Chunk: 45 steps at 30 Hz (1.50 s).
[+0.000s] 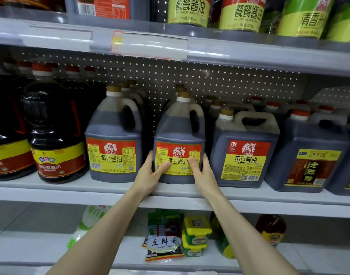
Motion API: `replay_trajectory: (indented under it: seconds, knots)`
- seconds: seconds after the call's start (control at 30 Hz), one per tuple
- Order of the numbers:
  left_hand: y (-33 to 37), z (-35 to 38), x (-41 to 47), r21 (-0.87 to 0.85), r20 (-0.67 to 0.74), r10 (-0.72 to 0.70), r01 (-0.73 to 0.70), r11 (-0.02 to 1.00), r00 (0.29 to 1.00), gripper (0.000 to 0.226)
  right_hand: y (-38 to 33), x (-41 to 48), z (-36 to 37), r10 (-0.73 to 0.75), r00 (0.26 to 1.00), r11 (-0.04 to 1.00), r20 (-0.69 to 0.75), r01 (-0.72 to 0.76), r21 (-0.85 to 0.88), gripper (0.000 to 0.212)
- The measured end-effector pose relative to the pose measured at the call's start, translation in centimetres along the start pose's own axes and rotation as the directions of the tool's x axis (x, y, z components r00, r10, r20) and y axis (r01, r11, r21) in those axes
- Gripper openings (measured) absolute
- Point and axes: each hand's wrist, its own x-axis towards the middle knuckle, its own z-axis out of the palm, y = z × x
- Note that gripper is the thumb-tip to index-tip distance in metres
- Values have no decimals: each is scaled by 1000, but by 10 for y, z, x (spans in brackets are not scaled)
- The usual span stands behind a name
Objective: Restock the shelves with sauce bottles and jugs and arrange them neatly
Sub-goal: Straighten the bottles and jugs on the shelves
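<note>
Dark soy sauce fills the jug (pixel 180 126) that both hands clasp low on its sides. The left hand (pixel 148 175) and right hand (pixel 203 173) each lay a thumb across the yellow label, with the fingers curled round out of sight. The jug stands near the front edge of the middle shelf (pixel 51 190). A narrow gap parts it from the matching jug (pixel 112 139) on its left, and the square jug (pixel 245 151) is just beside it on the right. There is open room above the caps. The jugs behind are mostly hidden.
</note>
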Motion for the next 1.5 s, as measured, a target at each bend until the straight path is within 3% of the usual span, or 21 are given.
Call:
replay_trajectory:
  seconds: [0.17, 0.67, 0.8, 1.0, 1.17, 1.33, 1.5]
  knots:
    - [-1, 1, 0, -9, 6, -2, 2, 1000, 1000, 64, 3, 0, -2, 6, 1000, 1000, -6, -6, -5, 70]
    - [0, -2, -1, 27, -8, -13, 14, 1000, 1000, 69, 0, -1, 1, 11, 1000, 1000, -11, -11, -8, 81]
    - [0, -2, -1, 39, 2, -36, 36, 999, 999, 72, -2, -1, 1, 16, 1000, 1000, 2, -16, 0, 74]
    - [9, -2, -6, 52, 3, -63, 63, 997, 998, 52, -9, -7, -3, 41, 999, 999, 27, -41, -1, 66]
    - [23, -2, -22, 89, -63, -53, 59, 994, 997, 65, -24, -25, -12, 46, 999, 999, 15, -47, 16, 67]
    - [50, 4, -47, 124, -171, -25, 47, 991, 985, 59, -43, -47, -29, 51, 998, 998, -25, -49, 50, 61]
    - [76, 15, -64, 123, -112, -20, 34, 992, 994, 55, -58, -75, -57, 60, 993, 998, -105, -55, 42, 59]
